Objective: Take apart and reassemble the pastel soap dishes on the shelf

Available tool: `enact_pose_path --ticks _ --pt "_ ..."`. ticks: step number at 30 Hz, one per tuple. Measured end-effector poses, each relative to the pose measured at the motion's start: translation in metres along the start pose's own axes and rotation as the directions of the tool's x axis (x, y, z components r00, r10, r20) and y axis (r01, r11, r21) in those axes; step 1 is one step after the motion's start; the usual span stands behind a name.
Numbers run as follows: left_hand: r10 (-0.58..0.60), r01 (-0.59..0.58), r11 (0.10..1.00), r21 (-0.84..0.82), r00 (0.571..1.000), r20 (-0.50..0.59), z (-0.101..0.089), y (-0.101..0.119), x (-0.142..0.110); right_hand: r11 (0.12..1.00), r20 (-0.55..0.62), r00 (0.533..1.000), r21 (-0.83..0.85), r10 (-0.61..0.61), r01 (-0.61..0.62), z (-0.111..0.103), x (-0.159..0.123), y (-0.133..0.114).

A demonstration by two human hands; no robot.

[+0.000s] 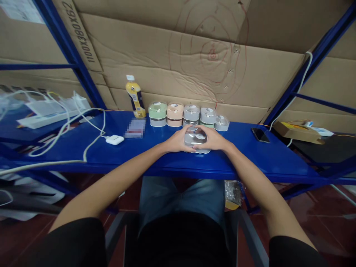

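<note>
Both my hands are wrapped round a small rounded box with a transparent lid [194, 138] near the front of the blue table. My left hand [178, 141] grips its left side, and my right hand [214, 139] curves round its right side. The thumbs meet at the near side; a pale rim shows beneath the right one. Just behind stand similar boxes in stacks of two: a green box [157, 110], a peach box [175, 110], a grey box [191, 112] and a lilac-grey box [208, 115]. A single grey box [222, 122] ends the row at the right.
A yellow drink bottle [135, 97] stands left of the row, with a blurred-out packet [135, 128] before it. Further left are a white charger-like case [115, 139] and white cables [85, 152]. A phone [260, 135] and open carton [299, 132] lie right. Cardboard [139, 48] backs the table.
</note>
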State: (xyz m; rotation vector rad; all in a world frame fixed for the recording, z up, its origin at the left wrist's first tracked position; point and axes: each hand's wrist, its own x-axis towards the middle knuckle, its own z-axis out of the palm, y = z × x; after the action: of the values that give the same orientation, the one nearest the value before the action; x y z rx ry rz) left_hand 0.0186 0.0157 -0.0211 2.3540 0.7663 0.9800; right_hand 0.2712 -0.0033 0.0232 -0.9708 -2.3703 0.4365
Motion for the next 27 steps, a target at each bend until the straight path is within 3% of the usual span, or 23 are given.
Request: enact_pose_path --ticks 6,10,15,22,27 --pt "0.017 -0.025 0.985 0.172 0.999 0.051 -0.010 0.003 -0.006 0.977 -0.092 0.974 0.079 0.206 -0.199 -0.049 -0.019 0.032" --pt "0.054 -0.079 0.966 0.246 0.993 0.106 -0.009 0.010 -0.007 0.925 -0.021 0.925 0.031 0.380 -0.379 -0.072 -0.031 0.058" --pt "0.057 -0.064 0.968 0.241 0.998 0.035 -0.017 0.013 -0.005 0.905 0.022 0.906 -0.061 0.423 -0.421 -0.073 -0.033 0.075" --pt "-0.126 0.156 0.934 0.321 0.986 -0.113 -0.063 -0.014 -0.014 0.908 0.097 0.903 -0.086 0.418 -0.411 -0.072 -0.033 0.077" --pt "-0.225 0.257 0.903 0.343 0.965 -0.131 -0.077 -0.026 -0.025 0.887 0.107 0.883 -0.132 0.458 -0.444 -0.071 -0.033 0.072"
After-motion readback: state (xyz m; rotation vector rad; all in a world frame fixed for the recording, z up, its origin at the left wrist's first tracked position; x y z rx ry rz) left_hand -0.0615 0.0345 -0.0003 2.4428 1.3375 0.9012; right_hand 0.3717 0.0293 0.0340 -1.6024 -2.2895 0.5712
